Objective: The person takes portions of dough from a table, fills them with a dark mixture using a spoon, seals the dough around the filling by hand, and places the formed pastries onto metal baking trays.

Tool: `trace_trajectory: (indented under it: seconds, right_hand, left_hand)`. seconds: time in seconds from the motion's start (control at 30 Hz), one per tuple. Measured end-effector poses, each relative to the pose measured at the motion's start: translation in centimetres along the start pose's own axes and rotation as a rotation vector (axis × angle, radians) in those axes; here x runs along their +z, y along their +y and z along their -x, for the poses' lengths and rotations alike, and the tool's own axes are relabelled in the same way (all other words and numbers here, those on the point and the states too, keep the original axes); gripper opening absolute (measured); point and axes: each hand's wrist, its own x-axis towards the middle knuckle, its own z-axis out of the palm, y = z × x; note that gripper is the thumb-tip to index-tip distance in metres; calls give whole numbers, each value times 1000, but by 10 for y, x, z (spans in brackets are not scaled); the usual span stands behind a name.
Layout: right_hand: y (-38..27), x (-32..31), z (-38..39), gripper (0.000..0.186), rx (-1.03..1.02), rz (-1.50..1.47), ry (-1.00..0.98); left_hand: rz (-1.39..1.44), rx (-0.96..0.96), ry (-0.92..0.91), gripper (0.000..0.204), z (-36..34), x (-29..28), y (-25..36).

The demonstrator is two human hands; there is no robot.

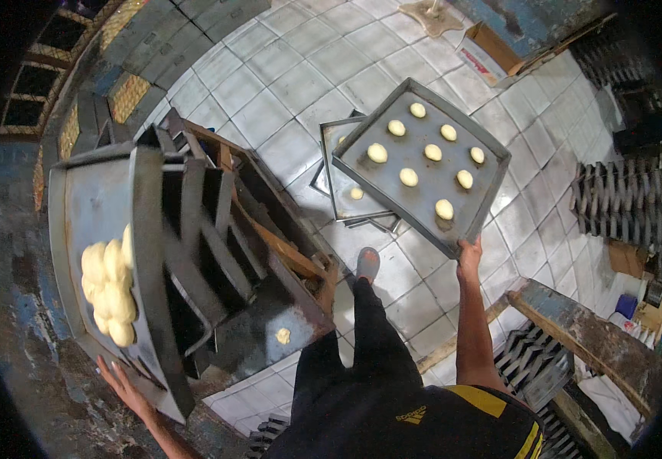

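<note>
My right hand (pixel 468 258) grips the near corner of a square metal tray (pixel 465 218), fingers wrapped over its rim. Spaced-out pale dough balls (pixel 432 152) sit on it. This tray is held out over more trays (pixel 346 200) stacked crosswise on the floor, the top one with dough balls too. At the left, a second tray (pixel 101 206) rests tilted on a stack of empty-looking trays. A cluster of dough balls (pixel 109 294) is bunched together in it. My left hand (pixel 126 389) lies against this tray's near edge, fingers stretched and apart; its thumb is not clear.
A wooden-framed bench (pixel 270 237) stands under the left stack, with a small dough scrap (pixel 283 335) on its surface. Zigzag-stacked trays (pixel 625 199) stand at the right. An open cardboard box (pixel 491 53) is at the far right. My foot (pixel 368 264) stands on the tiled floor.
</note>
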Motion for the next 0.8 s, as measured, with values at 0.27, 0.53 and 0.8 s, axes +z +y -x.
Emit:
trace_trajectory:
  seconds: [0.27,0.53,0.8]
  right_hand:
    - [142,133,-76,63,68,181,55]
    - [242,155,-108,47,163,480,-125]
    - [128,164,-94,23,211,151,-331]
  left_hand:
    - [-517,240,-107,72,-12,-51,-92]
    - [-519,20,-127,81,21,-50,-43]
    - [-304,34,66,68,3,0,40]
